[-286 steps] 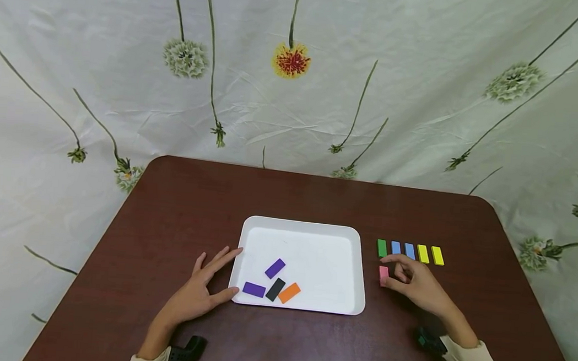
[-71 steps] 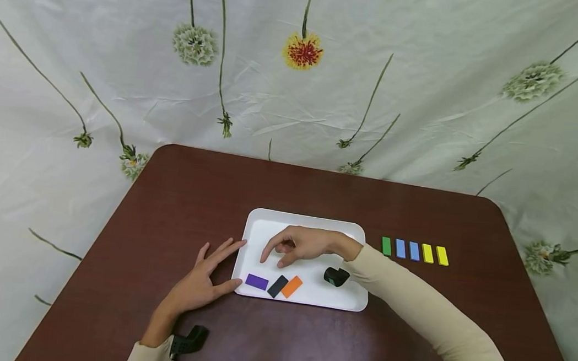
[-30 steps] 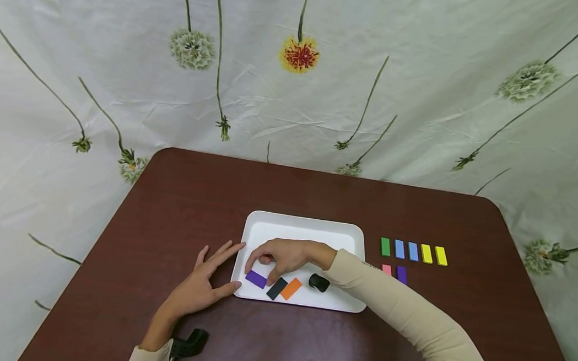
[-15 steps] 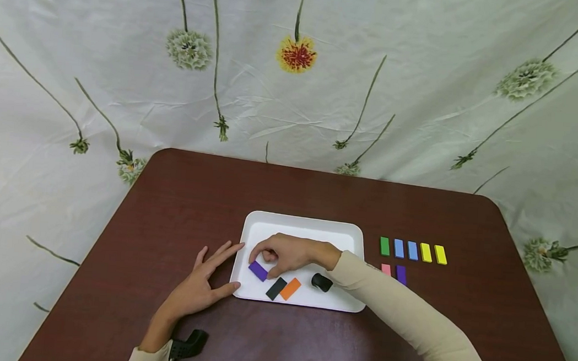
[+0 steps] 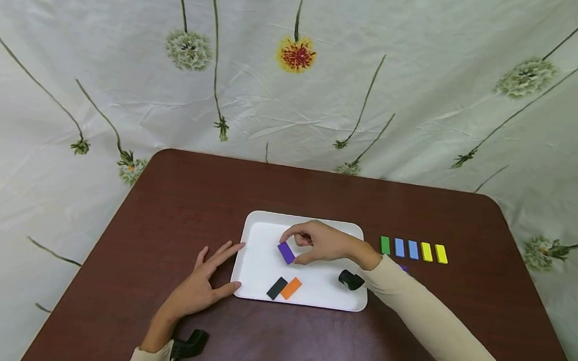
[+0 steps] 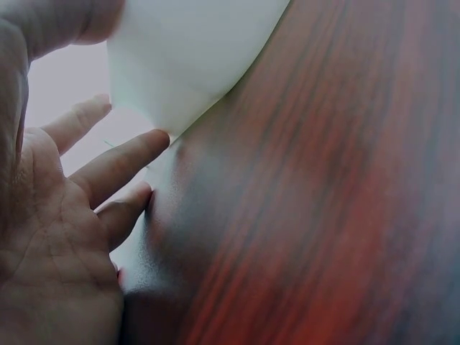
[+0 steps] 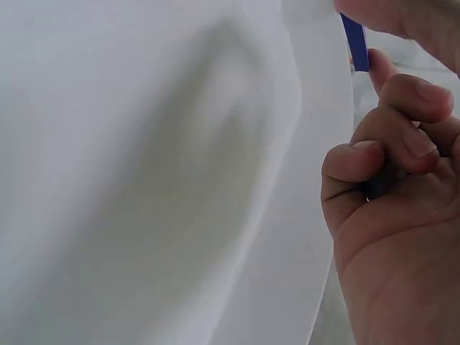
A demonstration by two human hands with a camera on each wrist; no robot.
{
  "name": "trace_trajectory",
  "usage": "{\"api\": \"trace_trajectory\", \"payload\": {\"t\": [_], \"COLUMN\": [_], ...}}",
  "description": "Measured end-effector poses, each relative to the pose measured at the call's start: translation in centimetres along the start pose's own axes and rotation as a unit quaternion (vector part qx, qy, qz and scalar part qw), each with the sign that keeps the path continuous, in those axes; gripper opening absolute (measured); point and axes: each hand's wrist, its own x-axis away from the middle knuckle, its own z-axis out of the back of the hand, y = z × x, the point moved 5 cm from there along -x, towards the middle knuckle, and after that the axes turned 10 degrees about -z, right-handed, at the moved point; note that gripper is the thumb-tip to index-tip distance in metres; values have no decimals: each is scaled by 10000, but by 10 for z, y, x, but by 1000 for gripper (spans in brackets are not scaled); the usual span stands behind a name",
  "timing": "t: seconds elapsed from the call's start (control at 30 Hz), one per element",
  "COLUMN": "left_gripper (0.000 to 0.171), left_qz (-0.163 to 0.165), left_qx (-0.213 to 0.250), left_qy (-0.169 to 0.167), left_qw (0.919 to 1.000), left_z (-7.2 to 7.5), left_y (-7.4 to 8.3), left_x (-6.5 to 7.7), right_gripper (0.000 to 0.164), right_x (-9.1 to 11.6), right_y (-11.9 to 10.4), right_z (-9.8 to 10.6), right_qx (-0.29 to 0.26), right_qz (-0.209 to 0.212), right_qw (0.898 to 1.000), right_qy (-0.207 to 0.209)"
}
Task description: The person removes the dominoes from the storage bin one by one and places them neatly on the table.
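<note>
My right hand (image 5: 322,242) pinches a purple block (image 5: 287,252) between thumb and index finger, above the white tray (image 5: 311,300). In the right wrist view the same purple block (image 7: 355,42) shows at the top, with the other fingers curled in towards the palm. My left hand (image 5: 198,291) lies at the tray's left edge with its fingers spread, thumb and index fingertip at the rim. The left wrist view shows the left hand (image 6: 65,208) with fingertips against the tray's side. A black block (image 5: 277,288) and an orange block (image 5: 291,288) lie side by side in the tray.
Right of the tray stands a row on the brown table (image 5: 208,197): a green block (image 5: 385,245), two blue blocks (image 5: 399,248) and two yellow blocks (image 5: 427,252). Another purple block (image 5: 403,268) peeks out behind the right sleeve. A flowered cloth (image 5: 255,90) hangs behind.
A pink and a purple block have come to lie below the row; the sleeve now hides the pink one. My right hand has picked up the second purple block from the tray's lower left, moving it up and right.
</note>
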Motion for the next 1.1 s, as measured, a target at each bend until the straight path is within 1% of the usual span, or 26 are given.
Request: {"api": "trace_trajectory", "payload": {"t": [0.1, 0.17, 0.3, 0.47, 0.63, 0.73, 0.8, 0.87, 1.0, 1.1], "left_gripper": [76, 76, 77, 77, 78, 78, 78, 78, 77, 77], "left_qz": [-16, 28, 29, -2, 59, 77, 81, 93, 102, 115], "left_qx": [97, 141, 83, 67, 105, 116, 126, 150, 163, 146], "left_qy": [-7, -9, -21, -26, -38, -50, -61, -72, -66, -68], "left_qw": [10000, 9999, 10000, 10000, 9999, 9999, 9999, 9998, 9998, 9998], "left_z": [-2, -2, 0, -1, -2, -2, -3, -3, -3, -3], "left_y": [0, -1, -1, -1, -2, -2, -2, -2, -3, -4], "left_x": [-1, 0, 0, 0, 0, 0, 0, 0, 0, 1], "right_gripper": [40, 41, 41, 41, 43, 44, 44, 43, 43, 42], "right_x": [19, 31, 58, 100, 144, 168, 184, 198, 218, 229], "right_y": [10, 15, 27, 48, 73, 91, 102, 112, 128, 138], "right_z": [14, 23, 39, 51, 53, 53, 52, 50, 45, 40], "right_qx": [-62, -81, -53, -189, -501, -594, -589, -522, -561, -632], "right_qz": [-117, -182, -388, -571, -422, -383, -499, -711, -1119, -1216], "right_qw": [9996, 9989, 9966, 9913, 9844, 9787, 9739, 9691, 9613, 9589], "right_qy": [249, 416, 726, 1168, 1635, 1928, 2136, 2303, 2455, 2484]}}
